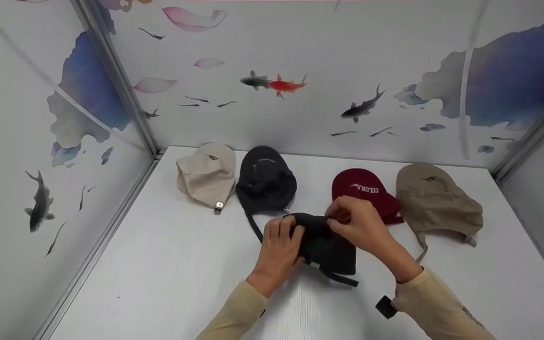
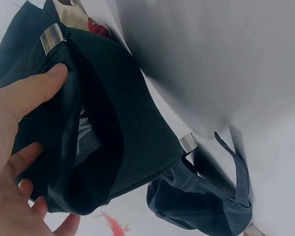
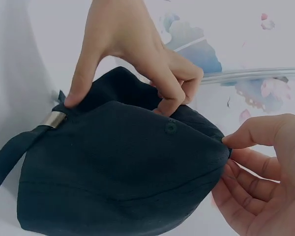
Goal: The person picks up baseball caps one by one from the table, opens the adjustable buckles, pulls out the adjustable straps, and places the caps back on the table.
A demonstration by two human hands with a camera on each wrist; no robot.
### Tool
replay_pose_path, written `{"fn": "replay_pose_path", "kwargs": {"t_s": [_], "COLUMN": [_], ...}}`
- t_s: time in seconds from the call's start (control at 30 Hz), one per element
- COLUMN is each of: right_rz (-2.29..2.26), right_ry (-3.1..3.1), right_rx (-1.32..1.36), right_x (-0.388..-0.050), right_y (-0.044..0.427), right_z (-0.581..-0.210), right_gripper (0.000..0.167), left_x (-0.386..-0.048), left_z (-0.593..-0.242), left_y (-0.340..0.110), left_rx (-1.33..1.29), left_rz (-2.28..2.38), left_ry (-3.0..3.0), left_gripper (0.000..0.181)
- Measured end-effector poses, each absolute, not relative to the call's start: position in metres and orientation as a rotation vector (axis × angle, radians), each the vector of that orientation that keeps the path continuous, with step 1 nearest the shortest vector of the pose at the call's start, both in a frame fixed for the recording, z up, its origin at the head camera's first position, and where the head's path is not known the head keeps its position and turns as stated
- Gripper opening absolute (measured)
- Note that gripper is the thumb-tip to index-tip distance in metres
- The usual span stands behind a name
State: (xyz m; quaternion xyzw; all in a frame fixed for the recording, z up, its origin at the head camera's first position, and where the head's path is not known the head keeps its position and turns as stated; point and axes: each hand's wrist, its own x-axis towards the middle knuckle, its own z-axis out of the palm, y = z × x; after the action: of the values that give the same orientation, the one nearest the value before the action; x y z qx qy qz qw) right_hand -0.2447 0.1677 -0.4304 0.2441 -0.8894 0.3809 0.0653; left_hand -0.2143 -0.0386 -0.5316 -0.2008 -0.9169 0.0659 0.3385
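Observation:
Both hands are on a dark cap [image 1: 333, 252] above the front middle of the table. My left hand [image 1: 277, 248] grips its left side, with the thumb on the edge near a metal buckle [image 2: 51, 39] and the other fingers against the crown. Between thumb and finger, my right hand [image 1: 361, 224] pinches the fabric, seen at the crown's tip in the right wrist view. A loose strap [image 3: 10, 155] runs out through the buckle. The cap's opening faces the left wrist camera, partly showing mesh and pale lettering inside.
Behind the hands lie a beige cap [image 1: 208, 174], a navy cap [image 1: 265, 182], a maroon cap [image 1: 361, 189] with white lettering, and a khaki cap [image 1: 435, 203]. White panels [image 1: 319, 42] printed with fish enclose the white table [image 1: 158, 278] at the back and sides.

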Motion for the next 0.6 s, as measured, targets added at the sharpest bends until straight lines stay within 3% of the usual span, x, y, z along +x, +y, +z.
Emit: {"fn": "replay_pose_path", "kwargs": {"t_s": [0.6], "right_rz": [1.355], "right_ry": [-2.686], "right_rx": [0.705], "right_x": [-0.241], "right_y": [0.1681], "right_z": [-0.4234], "right_gripper": [0.011], "left_x": [-0.2127], "left_z": [-0.5243], "left_y": [-0.0334], "left_rx": [-0.43], "left_rz": [-0.097], "left_ry": [-2.429], "left_gripper": [0.079]}}
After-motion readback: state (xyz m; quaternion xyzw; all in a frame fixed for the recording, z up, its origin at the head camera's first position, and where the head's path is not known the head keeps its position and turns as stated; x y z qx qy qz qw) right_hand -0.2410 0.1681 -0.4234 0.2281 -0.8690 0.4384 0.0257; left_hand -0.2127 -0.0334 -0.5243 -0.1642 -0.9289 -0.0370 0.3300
